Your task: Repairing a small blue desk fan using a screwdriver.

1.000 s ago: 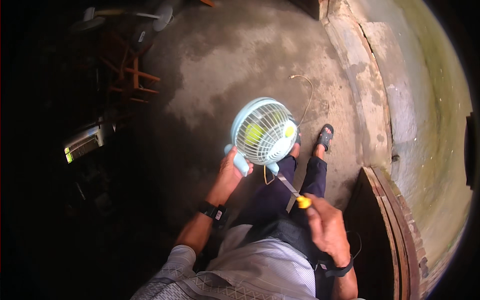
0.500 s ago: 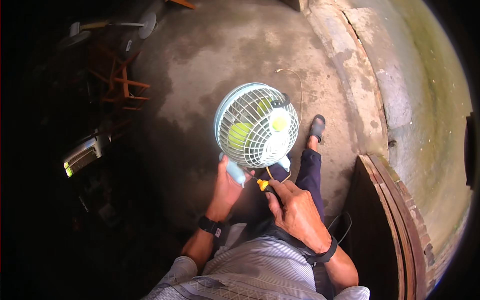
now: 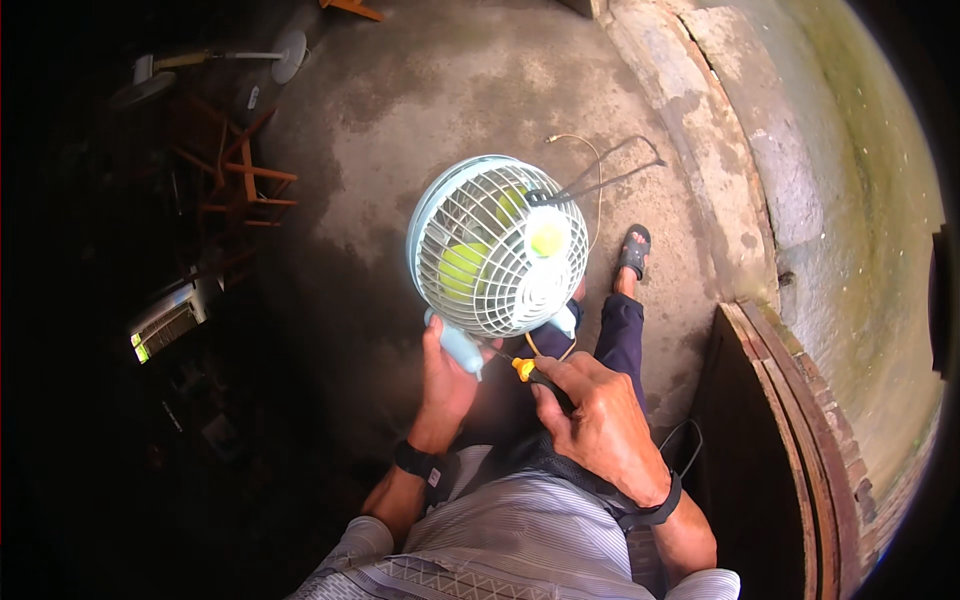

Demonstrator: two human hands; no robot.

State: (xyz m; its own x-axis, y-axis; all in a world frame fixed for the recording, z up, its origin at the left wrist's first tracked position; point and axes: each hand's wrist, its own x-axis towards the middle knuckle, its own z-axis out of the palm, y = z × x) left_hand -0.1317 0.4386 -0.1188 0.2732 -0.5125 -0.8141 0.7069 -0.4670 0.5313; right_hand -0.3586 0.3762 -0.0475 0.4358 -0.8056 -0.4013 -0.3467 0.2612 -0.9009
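A small light-blue fan [image 3: 497,250] with a white wire cage and yellow-green blades is held up in front of me, tilted. My left hand [image 3: 447,378] wraps round one of its rounded blue feet [image 3: 461,350]. In my right hand [image 3: 603,418] is a screwdriver [image 3: 526,370] with a yellow and black handle, its thin shaft pointing left toward the fan's underside. Where its tip ends is hard to make out beside the left fingers. A second blue foot [image 3: 564,320] shows to the right. From the cage's top a dark cord loop [image 3: 625,168] sticks out.
A pale cable [image 3: 600,190] lies beyond the fan on the stained concrete floor [image 3: 380,130]. Wooden chairs [image 3: 250,170] and a standing fan [image 3: 290,57] are at the far left. Wooden boards [image 3: 775,420] stand close on my right. My sandalled foot [image 3: 634,250] is ahead.
The fan has shifted slightly left and turned a little. The dark cord loop has swung out to the right from the cage. Both hands keep their grips.
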